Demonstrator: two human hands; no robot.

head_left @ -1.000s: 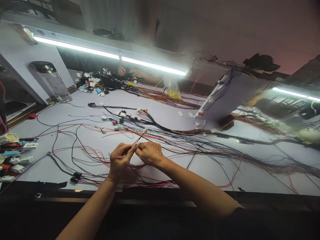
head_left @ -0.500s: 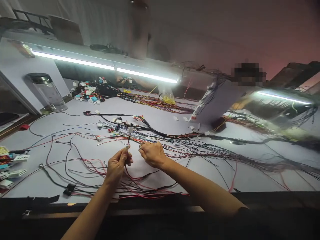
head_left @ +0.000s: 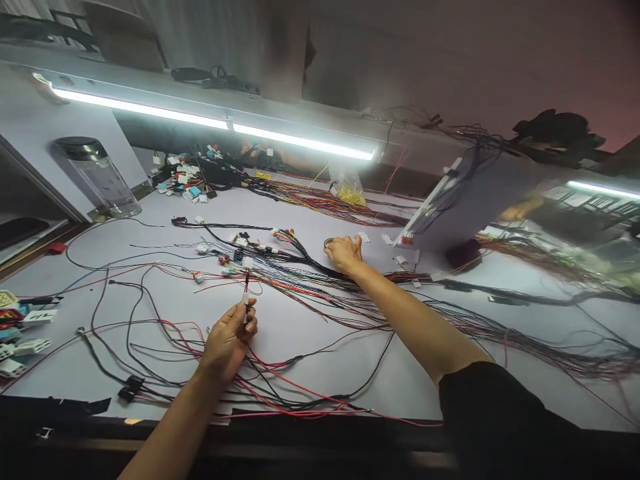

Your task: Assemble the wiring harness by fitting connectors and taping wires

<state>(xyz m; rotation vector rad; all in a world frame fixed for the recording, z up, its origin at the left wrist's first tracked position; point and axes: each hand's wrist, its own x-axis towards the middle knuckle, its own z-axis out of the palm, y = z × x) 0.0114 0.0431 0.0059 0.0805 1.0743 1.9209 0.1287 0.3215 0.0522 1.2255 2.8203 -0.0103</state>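
Observation:
My left hand (head_left: 229, 339) is closed in a pinch on a short red-and-black wire that stands upright, with a small white connector (head_left: 246, 298) at my fingertips and another white connector (head_left: 247, 263) at its top end. My right hand (head_left: 344, 253) is stretched far forward over the main wire bundle (head_left: 320, 270), fingers curled round a small dark ring-like piece I cannot make out. Loose red and black wires (head_left: 165, 333) lie all around my left hand on the white table (head_left: 300, 327).
A clear jar with a dark lid (head_left: 97, 177) stands at the back left. Connectors are heaped at the left edge (head_left: 23, 327) and at the back (head_left: 187, 177). A tilted white board (head_left: 465, 207) with wires stands right of my right hand. Another person's hands (head_left: 260, 152) work at the far side.
My hands have parted. The right hand let go near the left and reached forward across the bundle to the table's middle. The left hand stayed, holding the wire upright.

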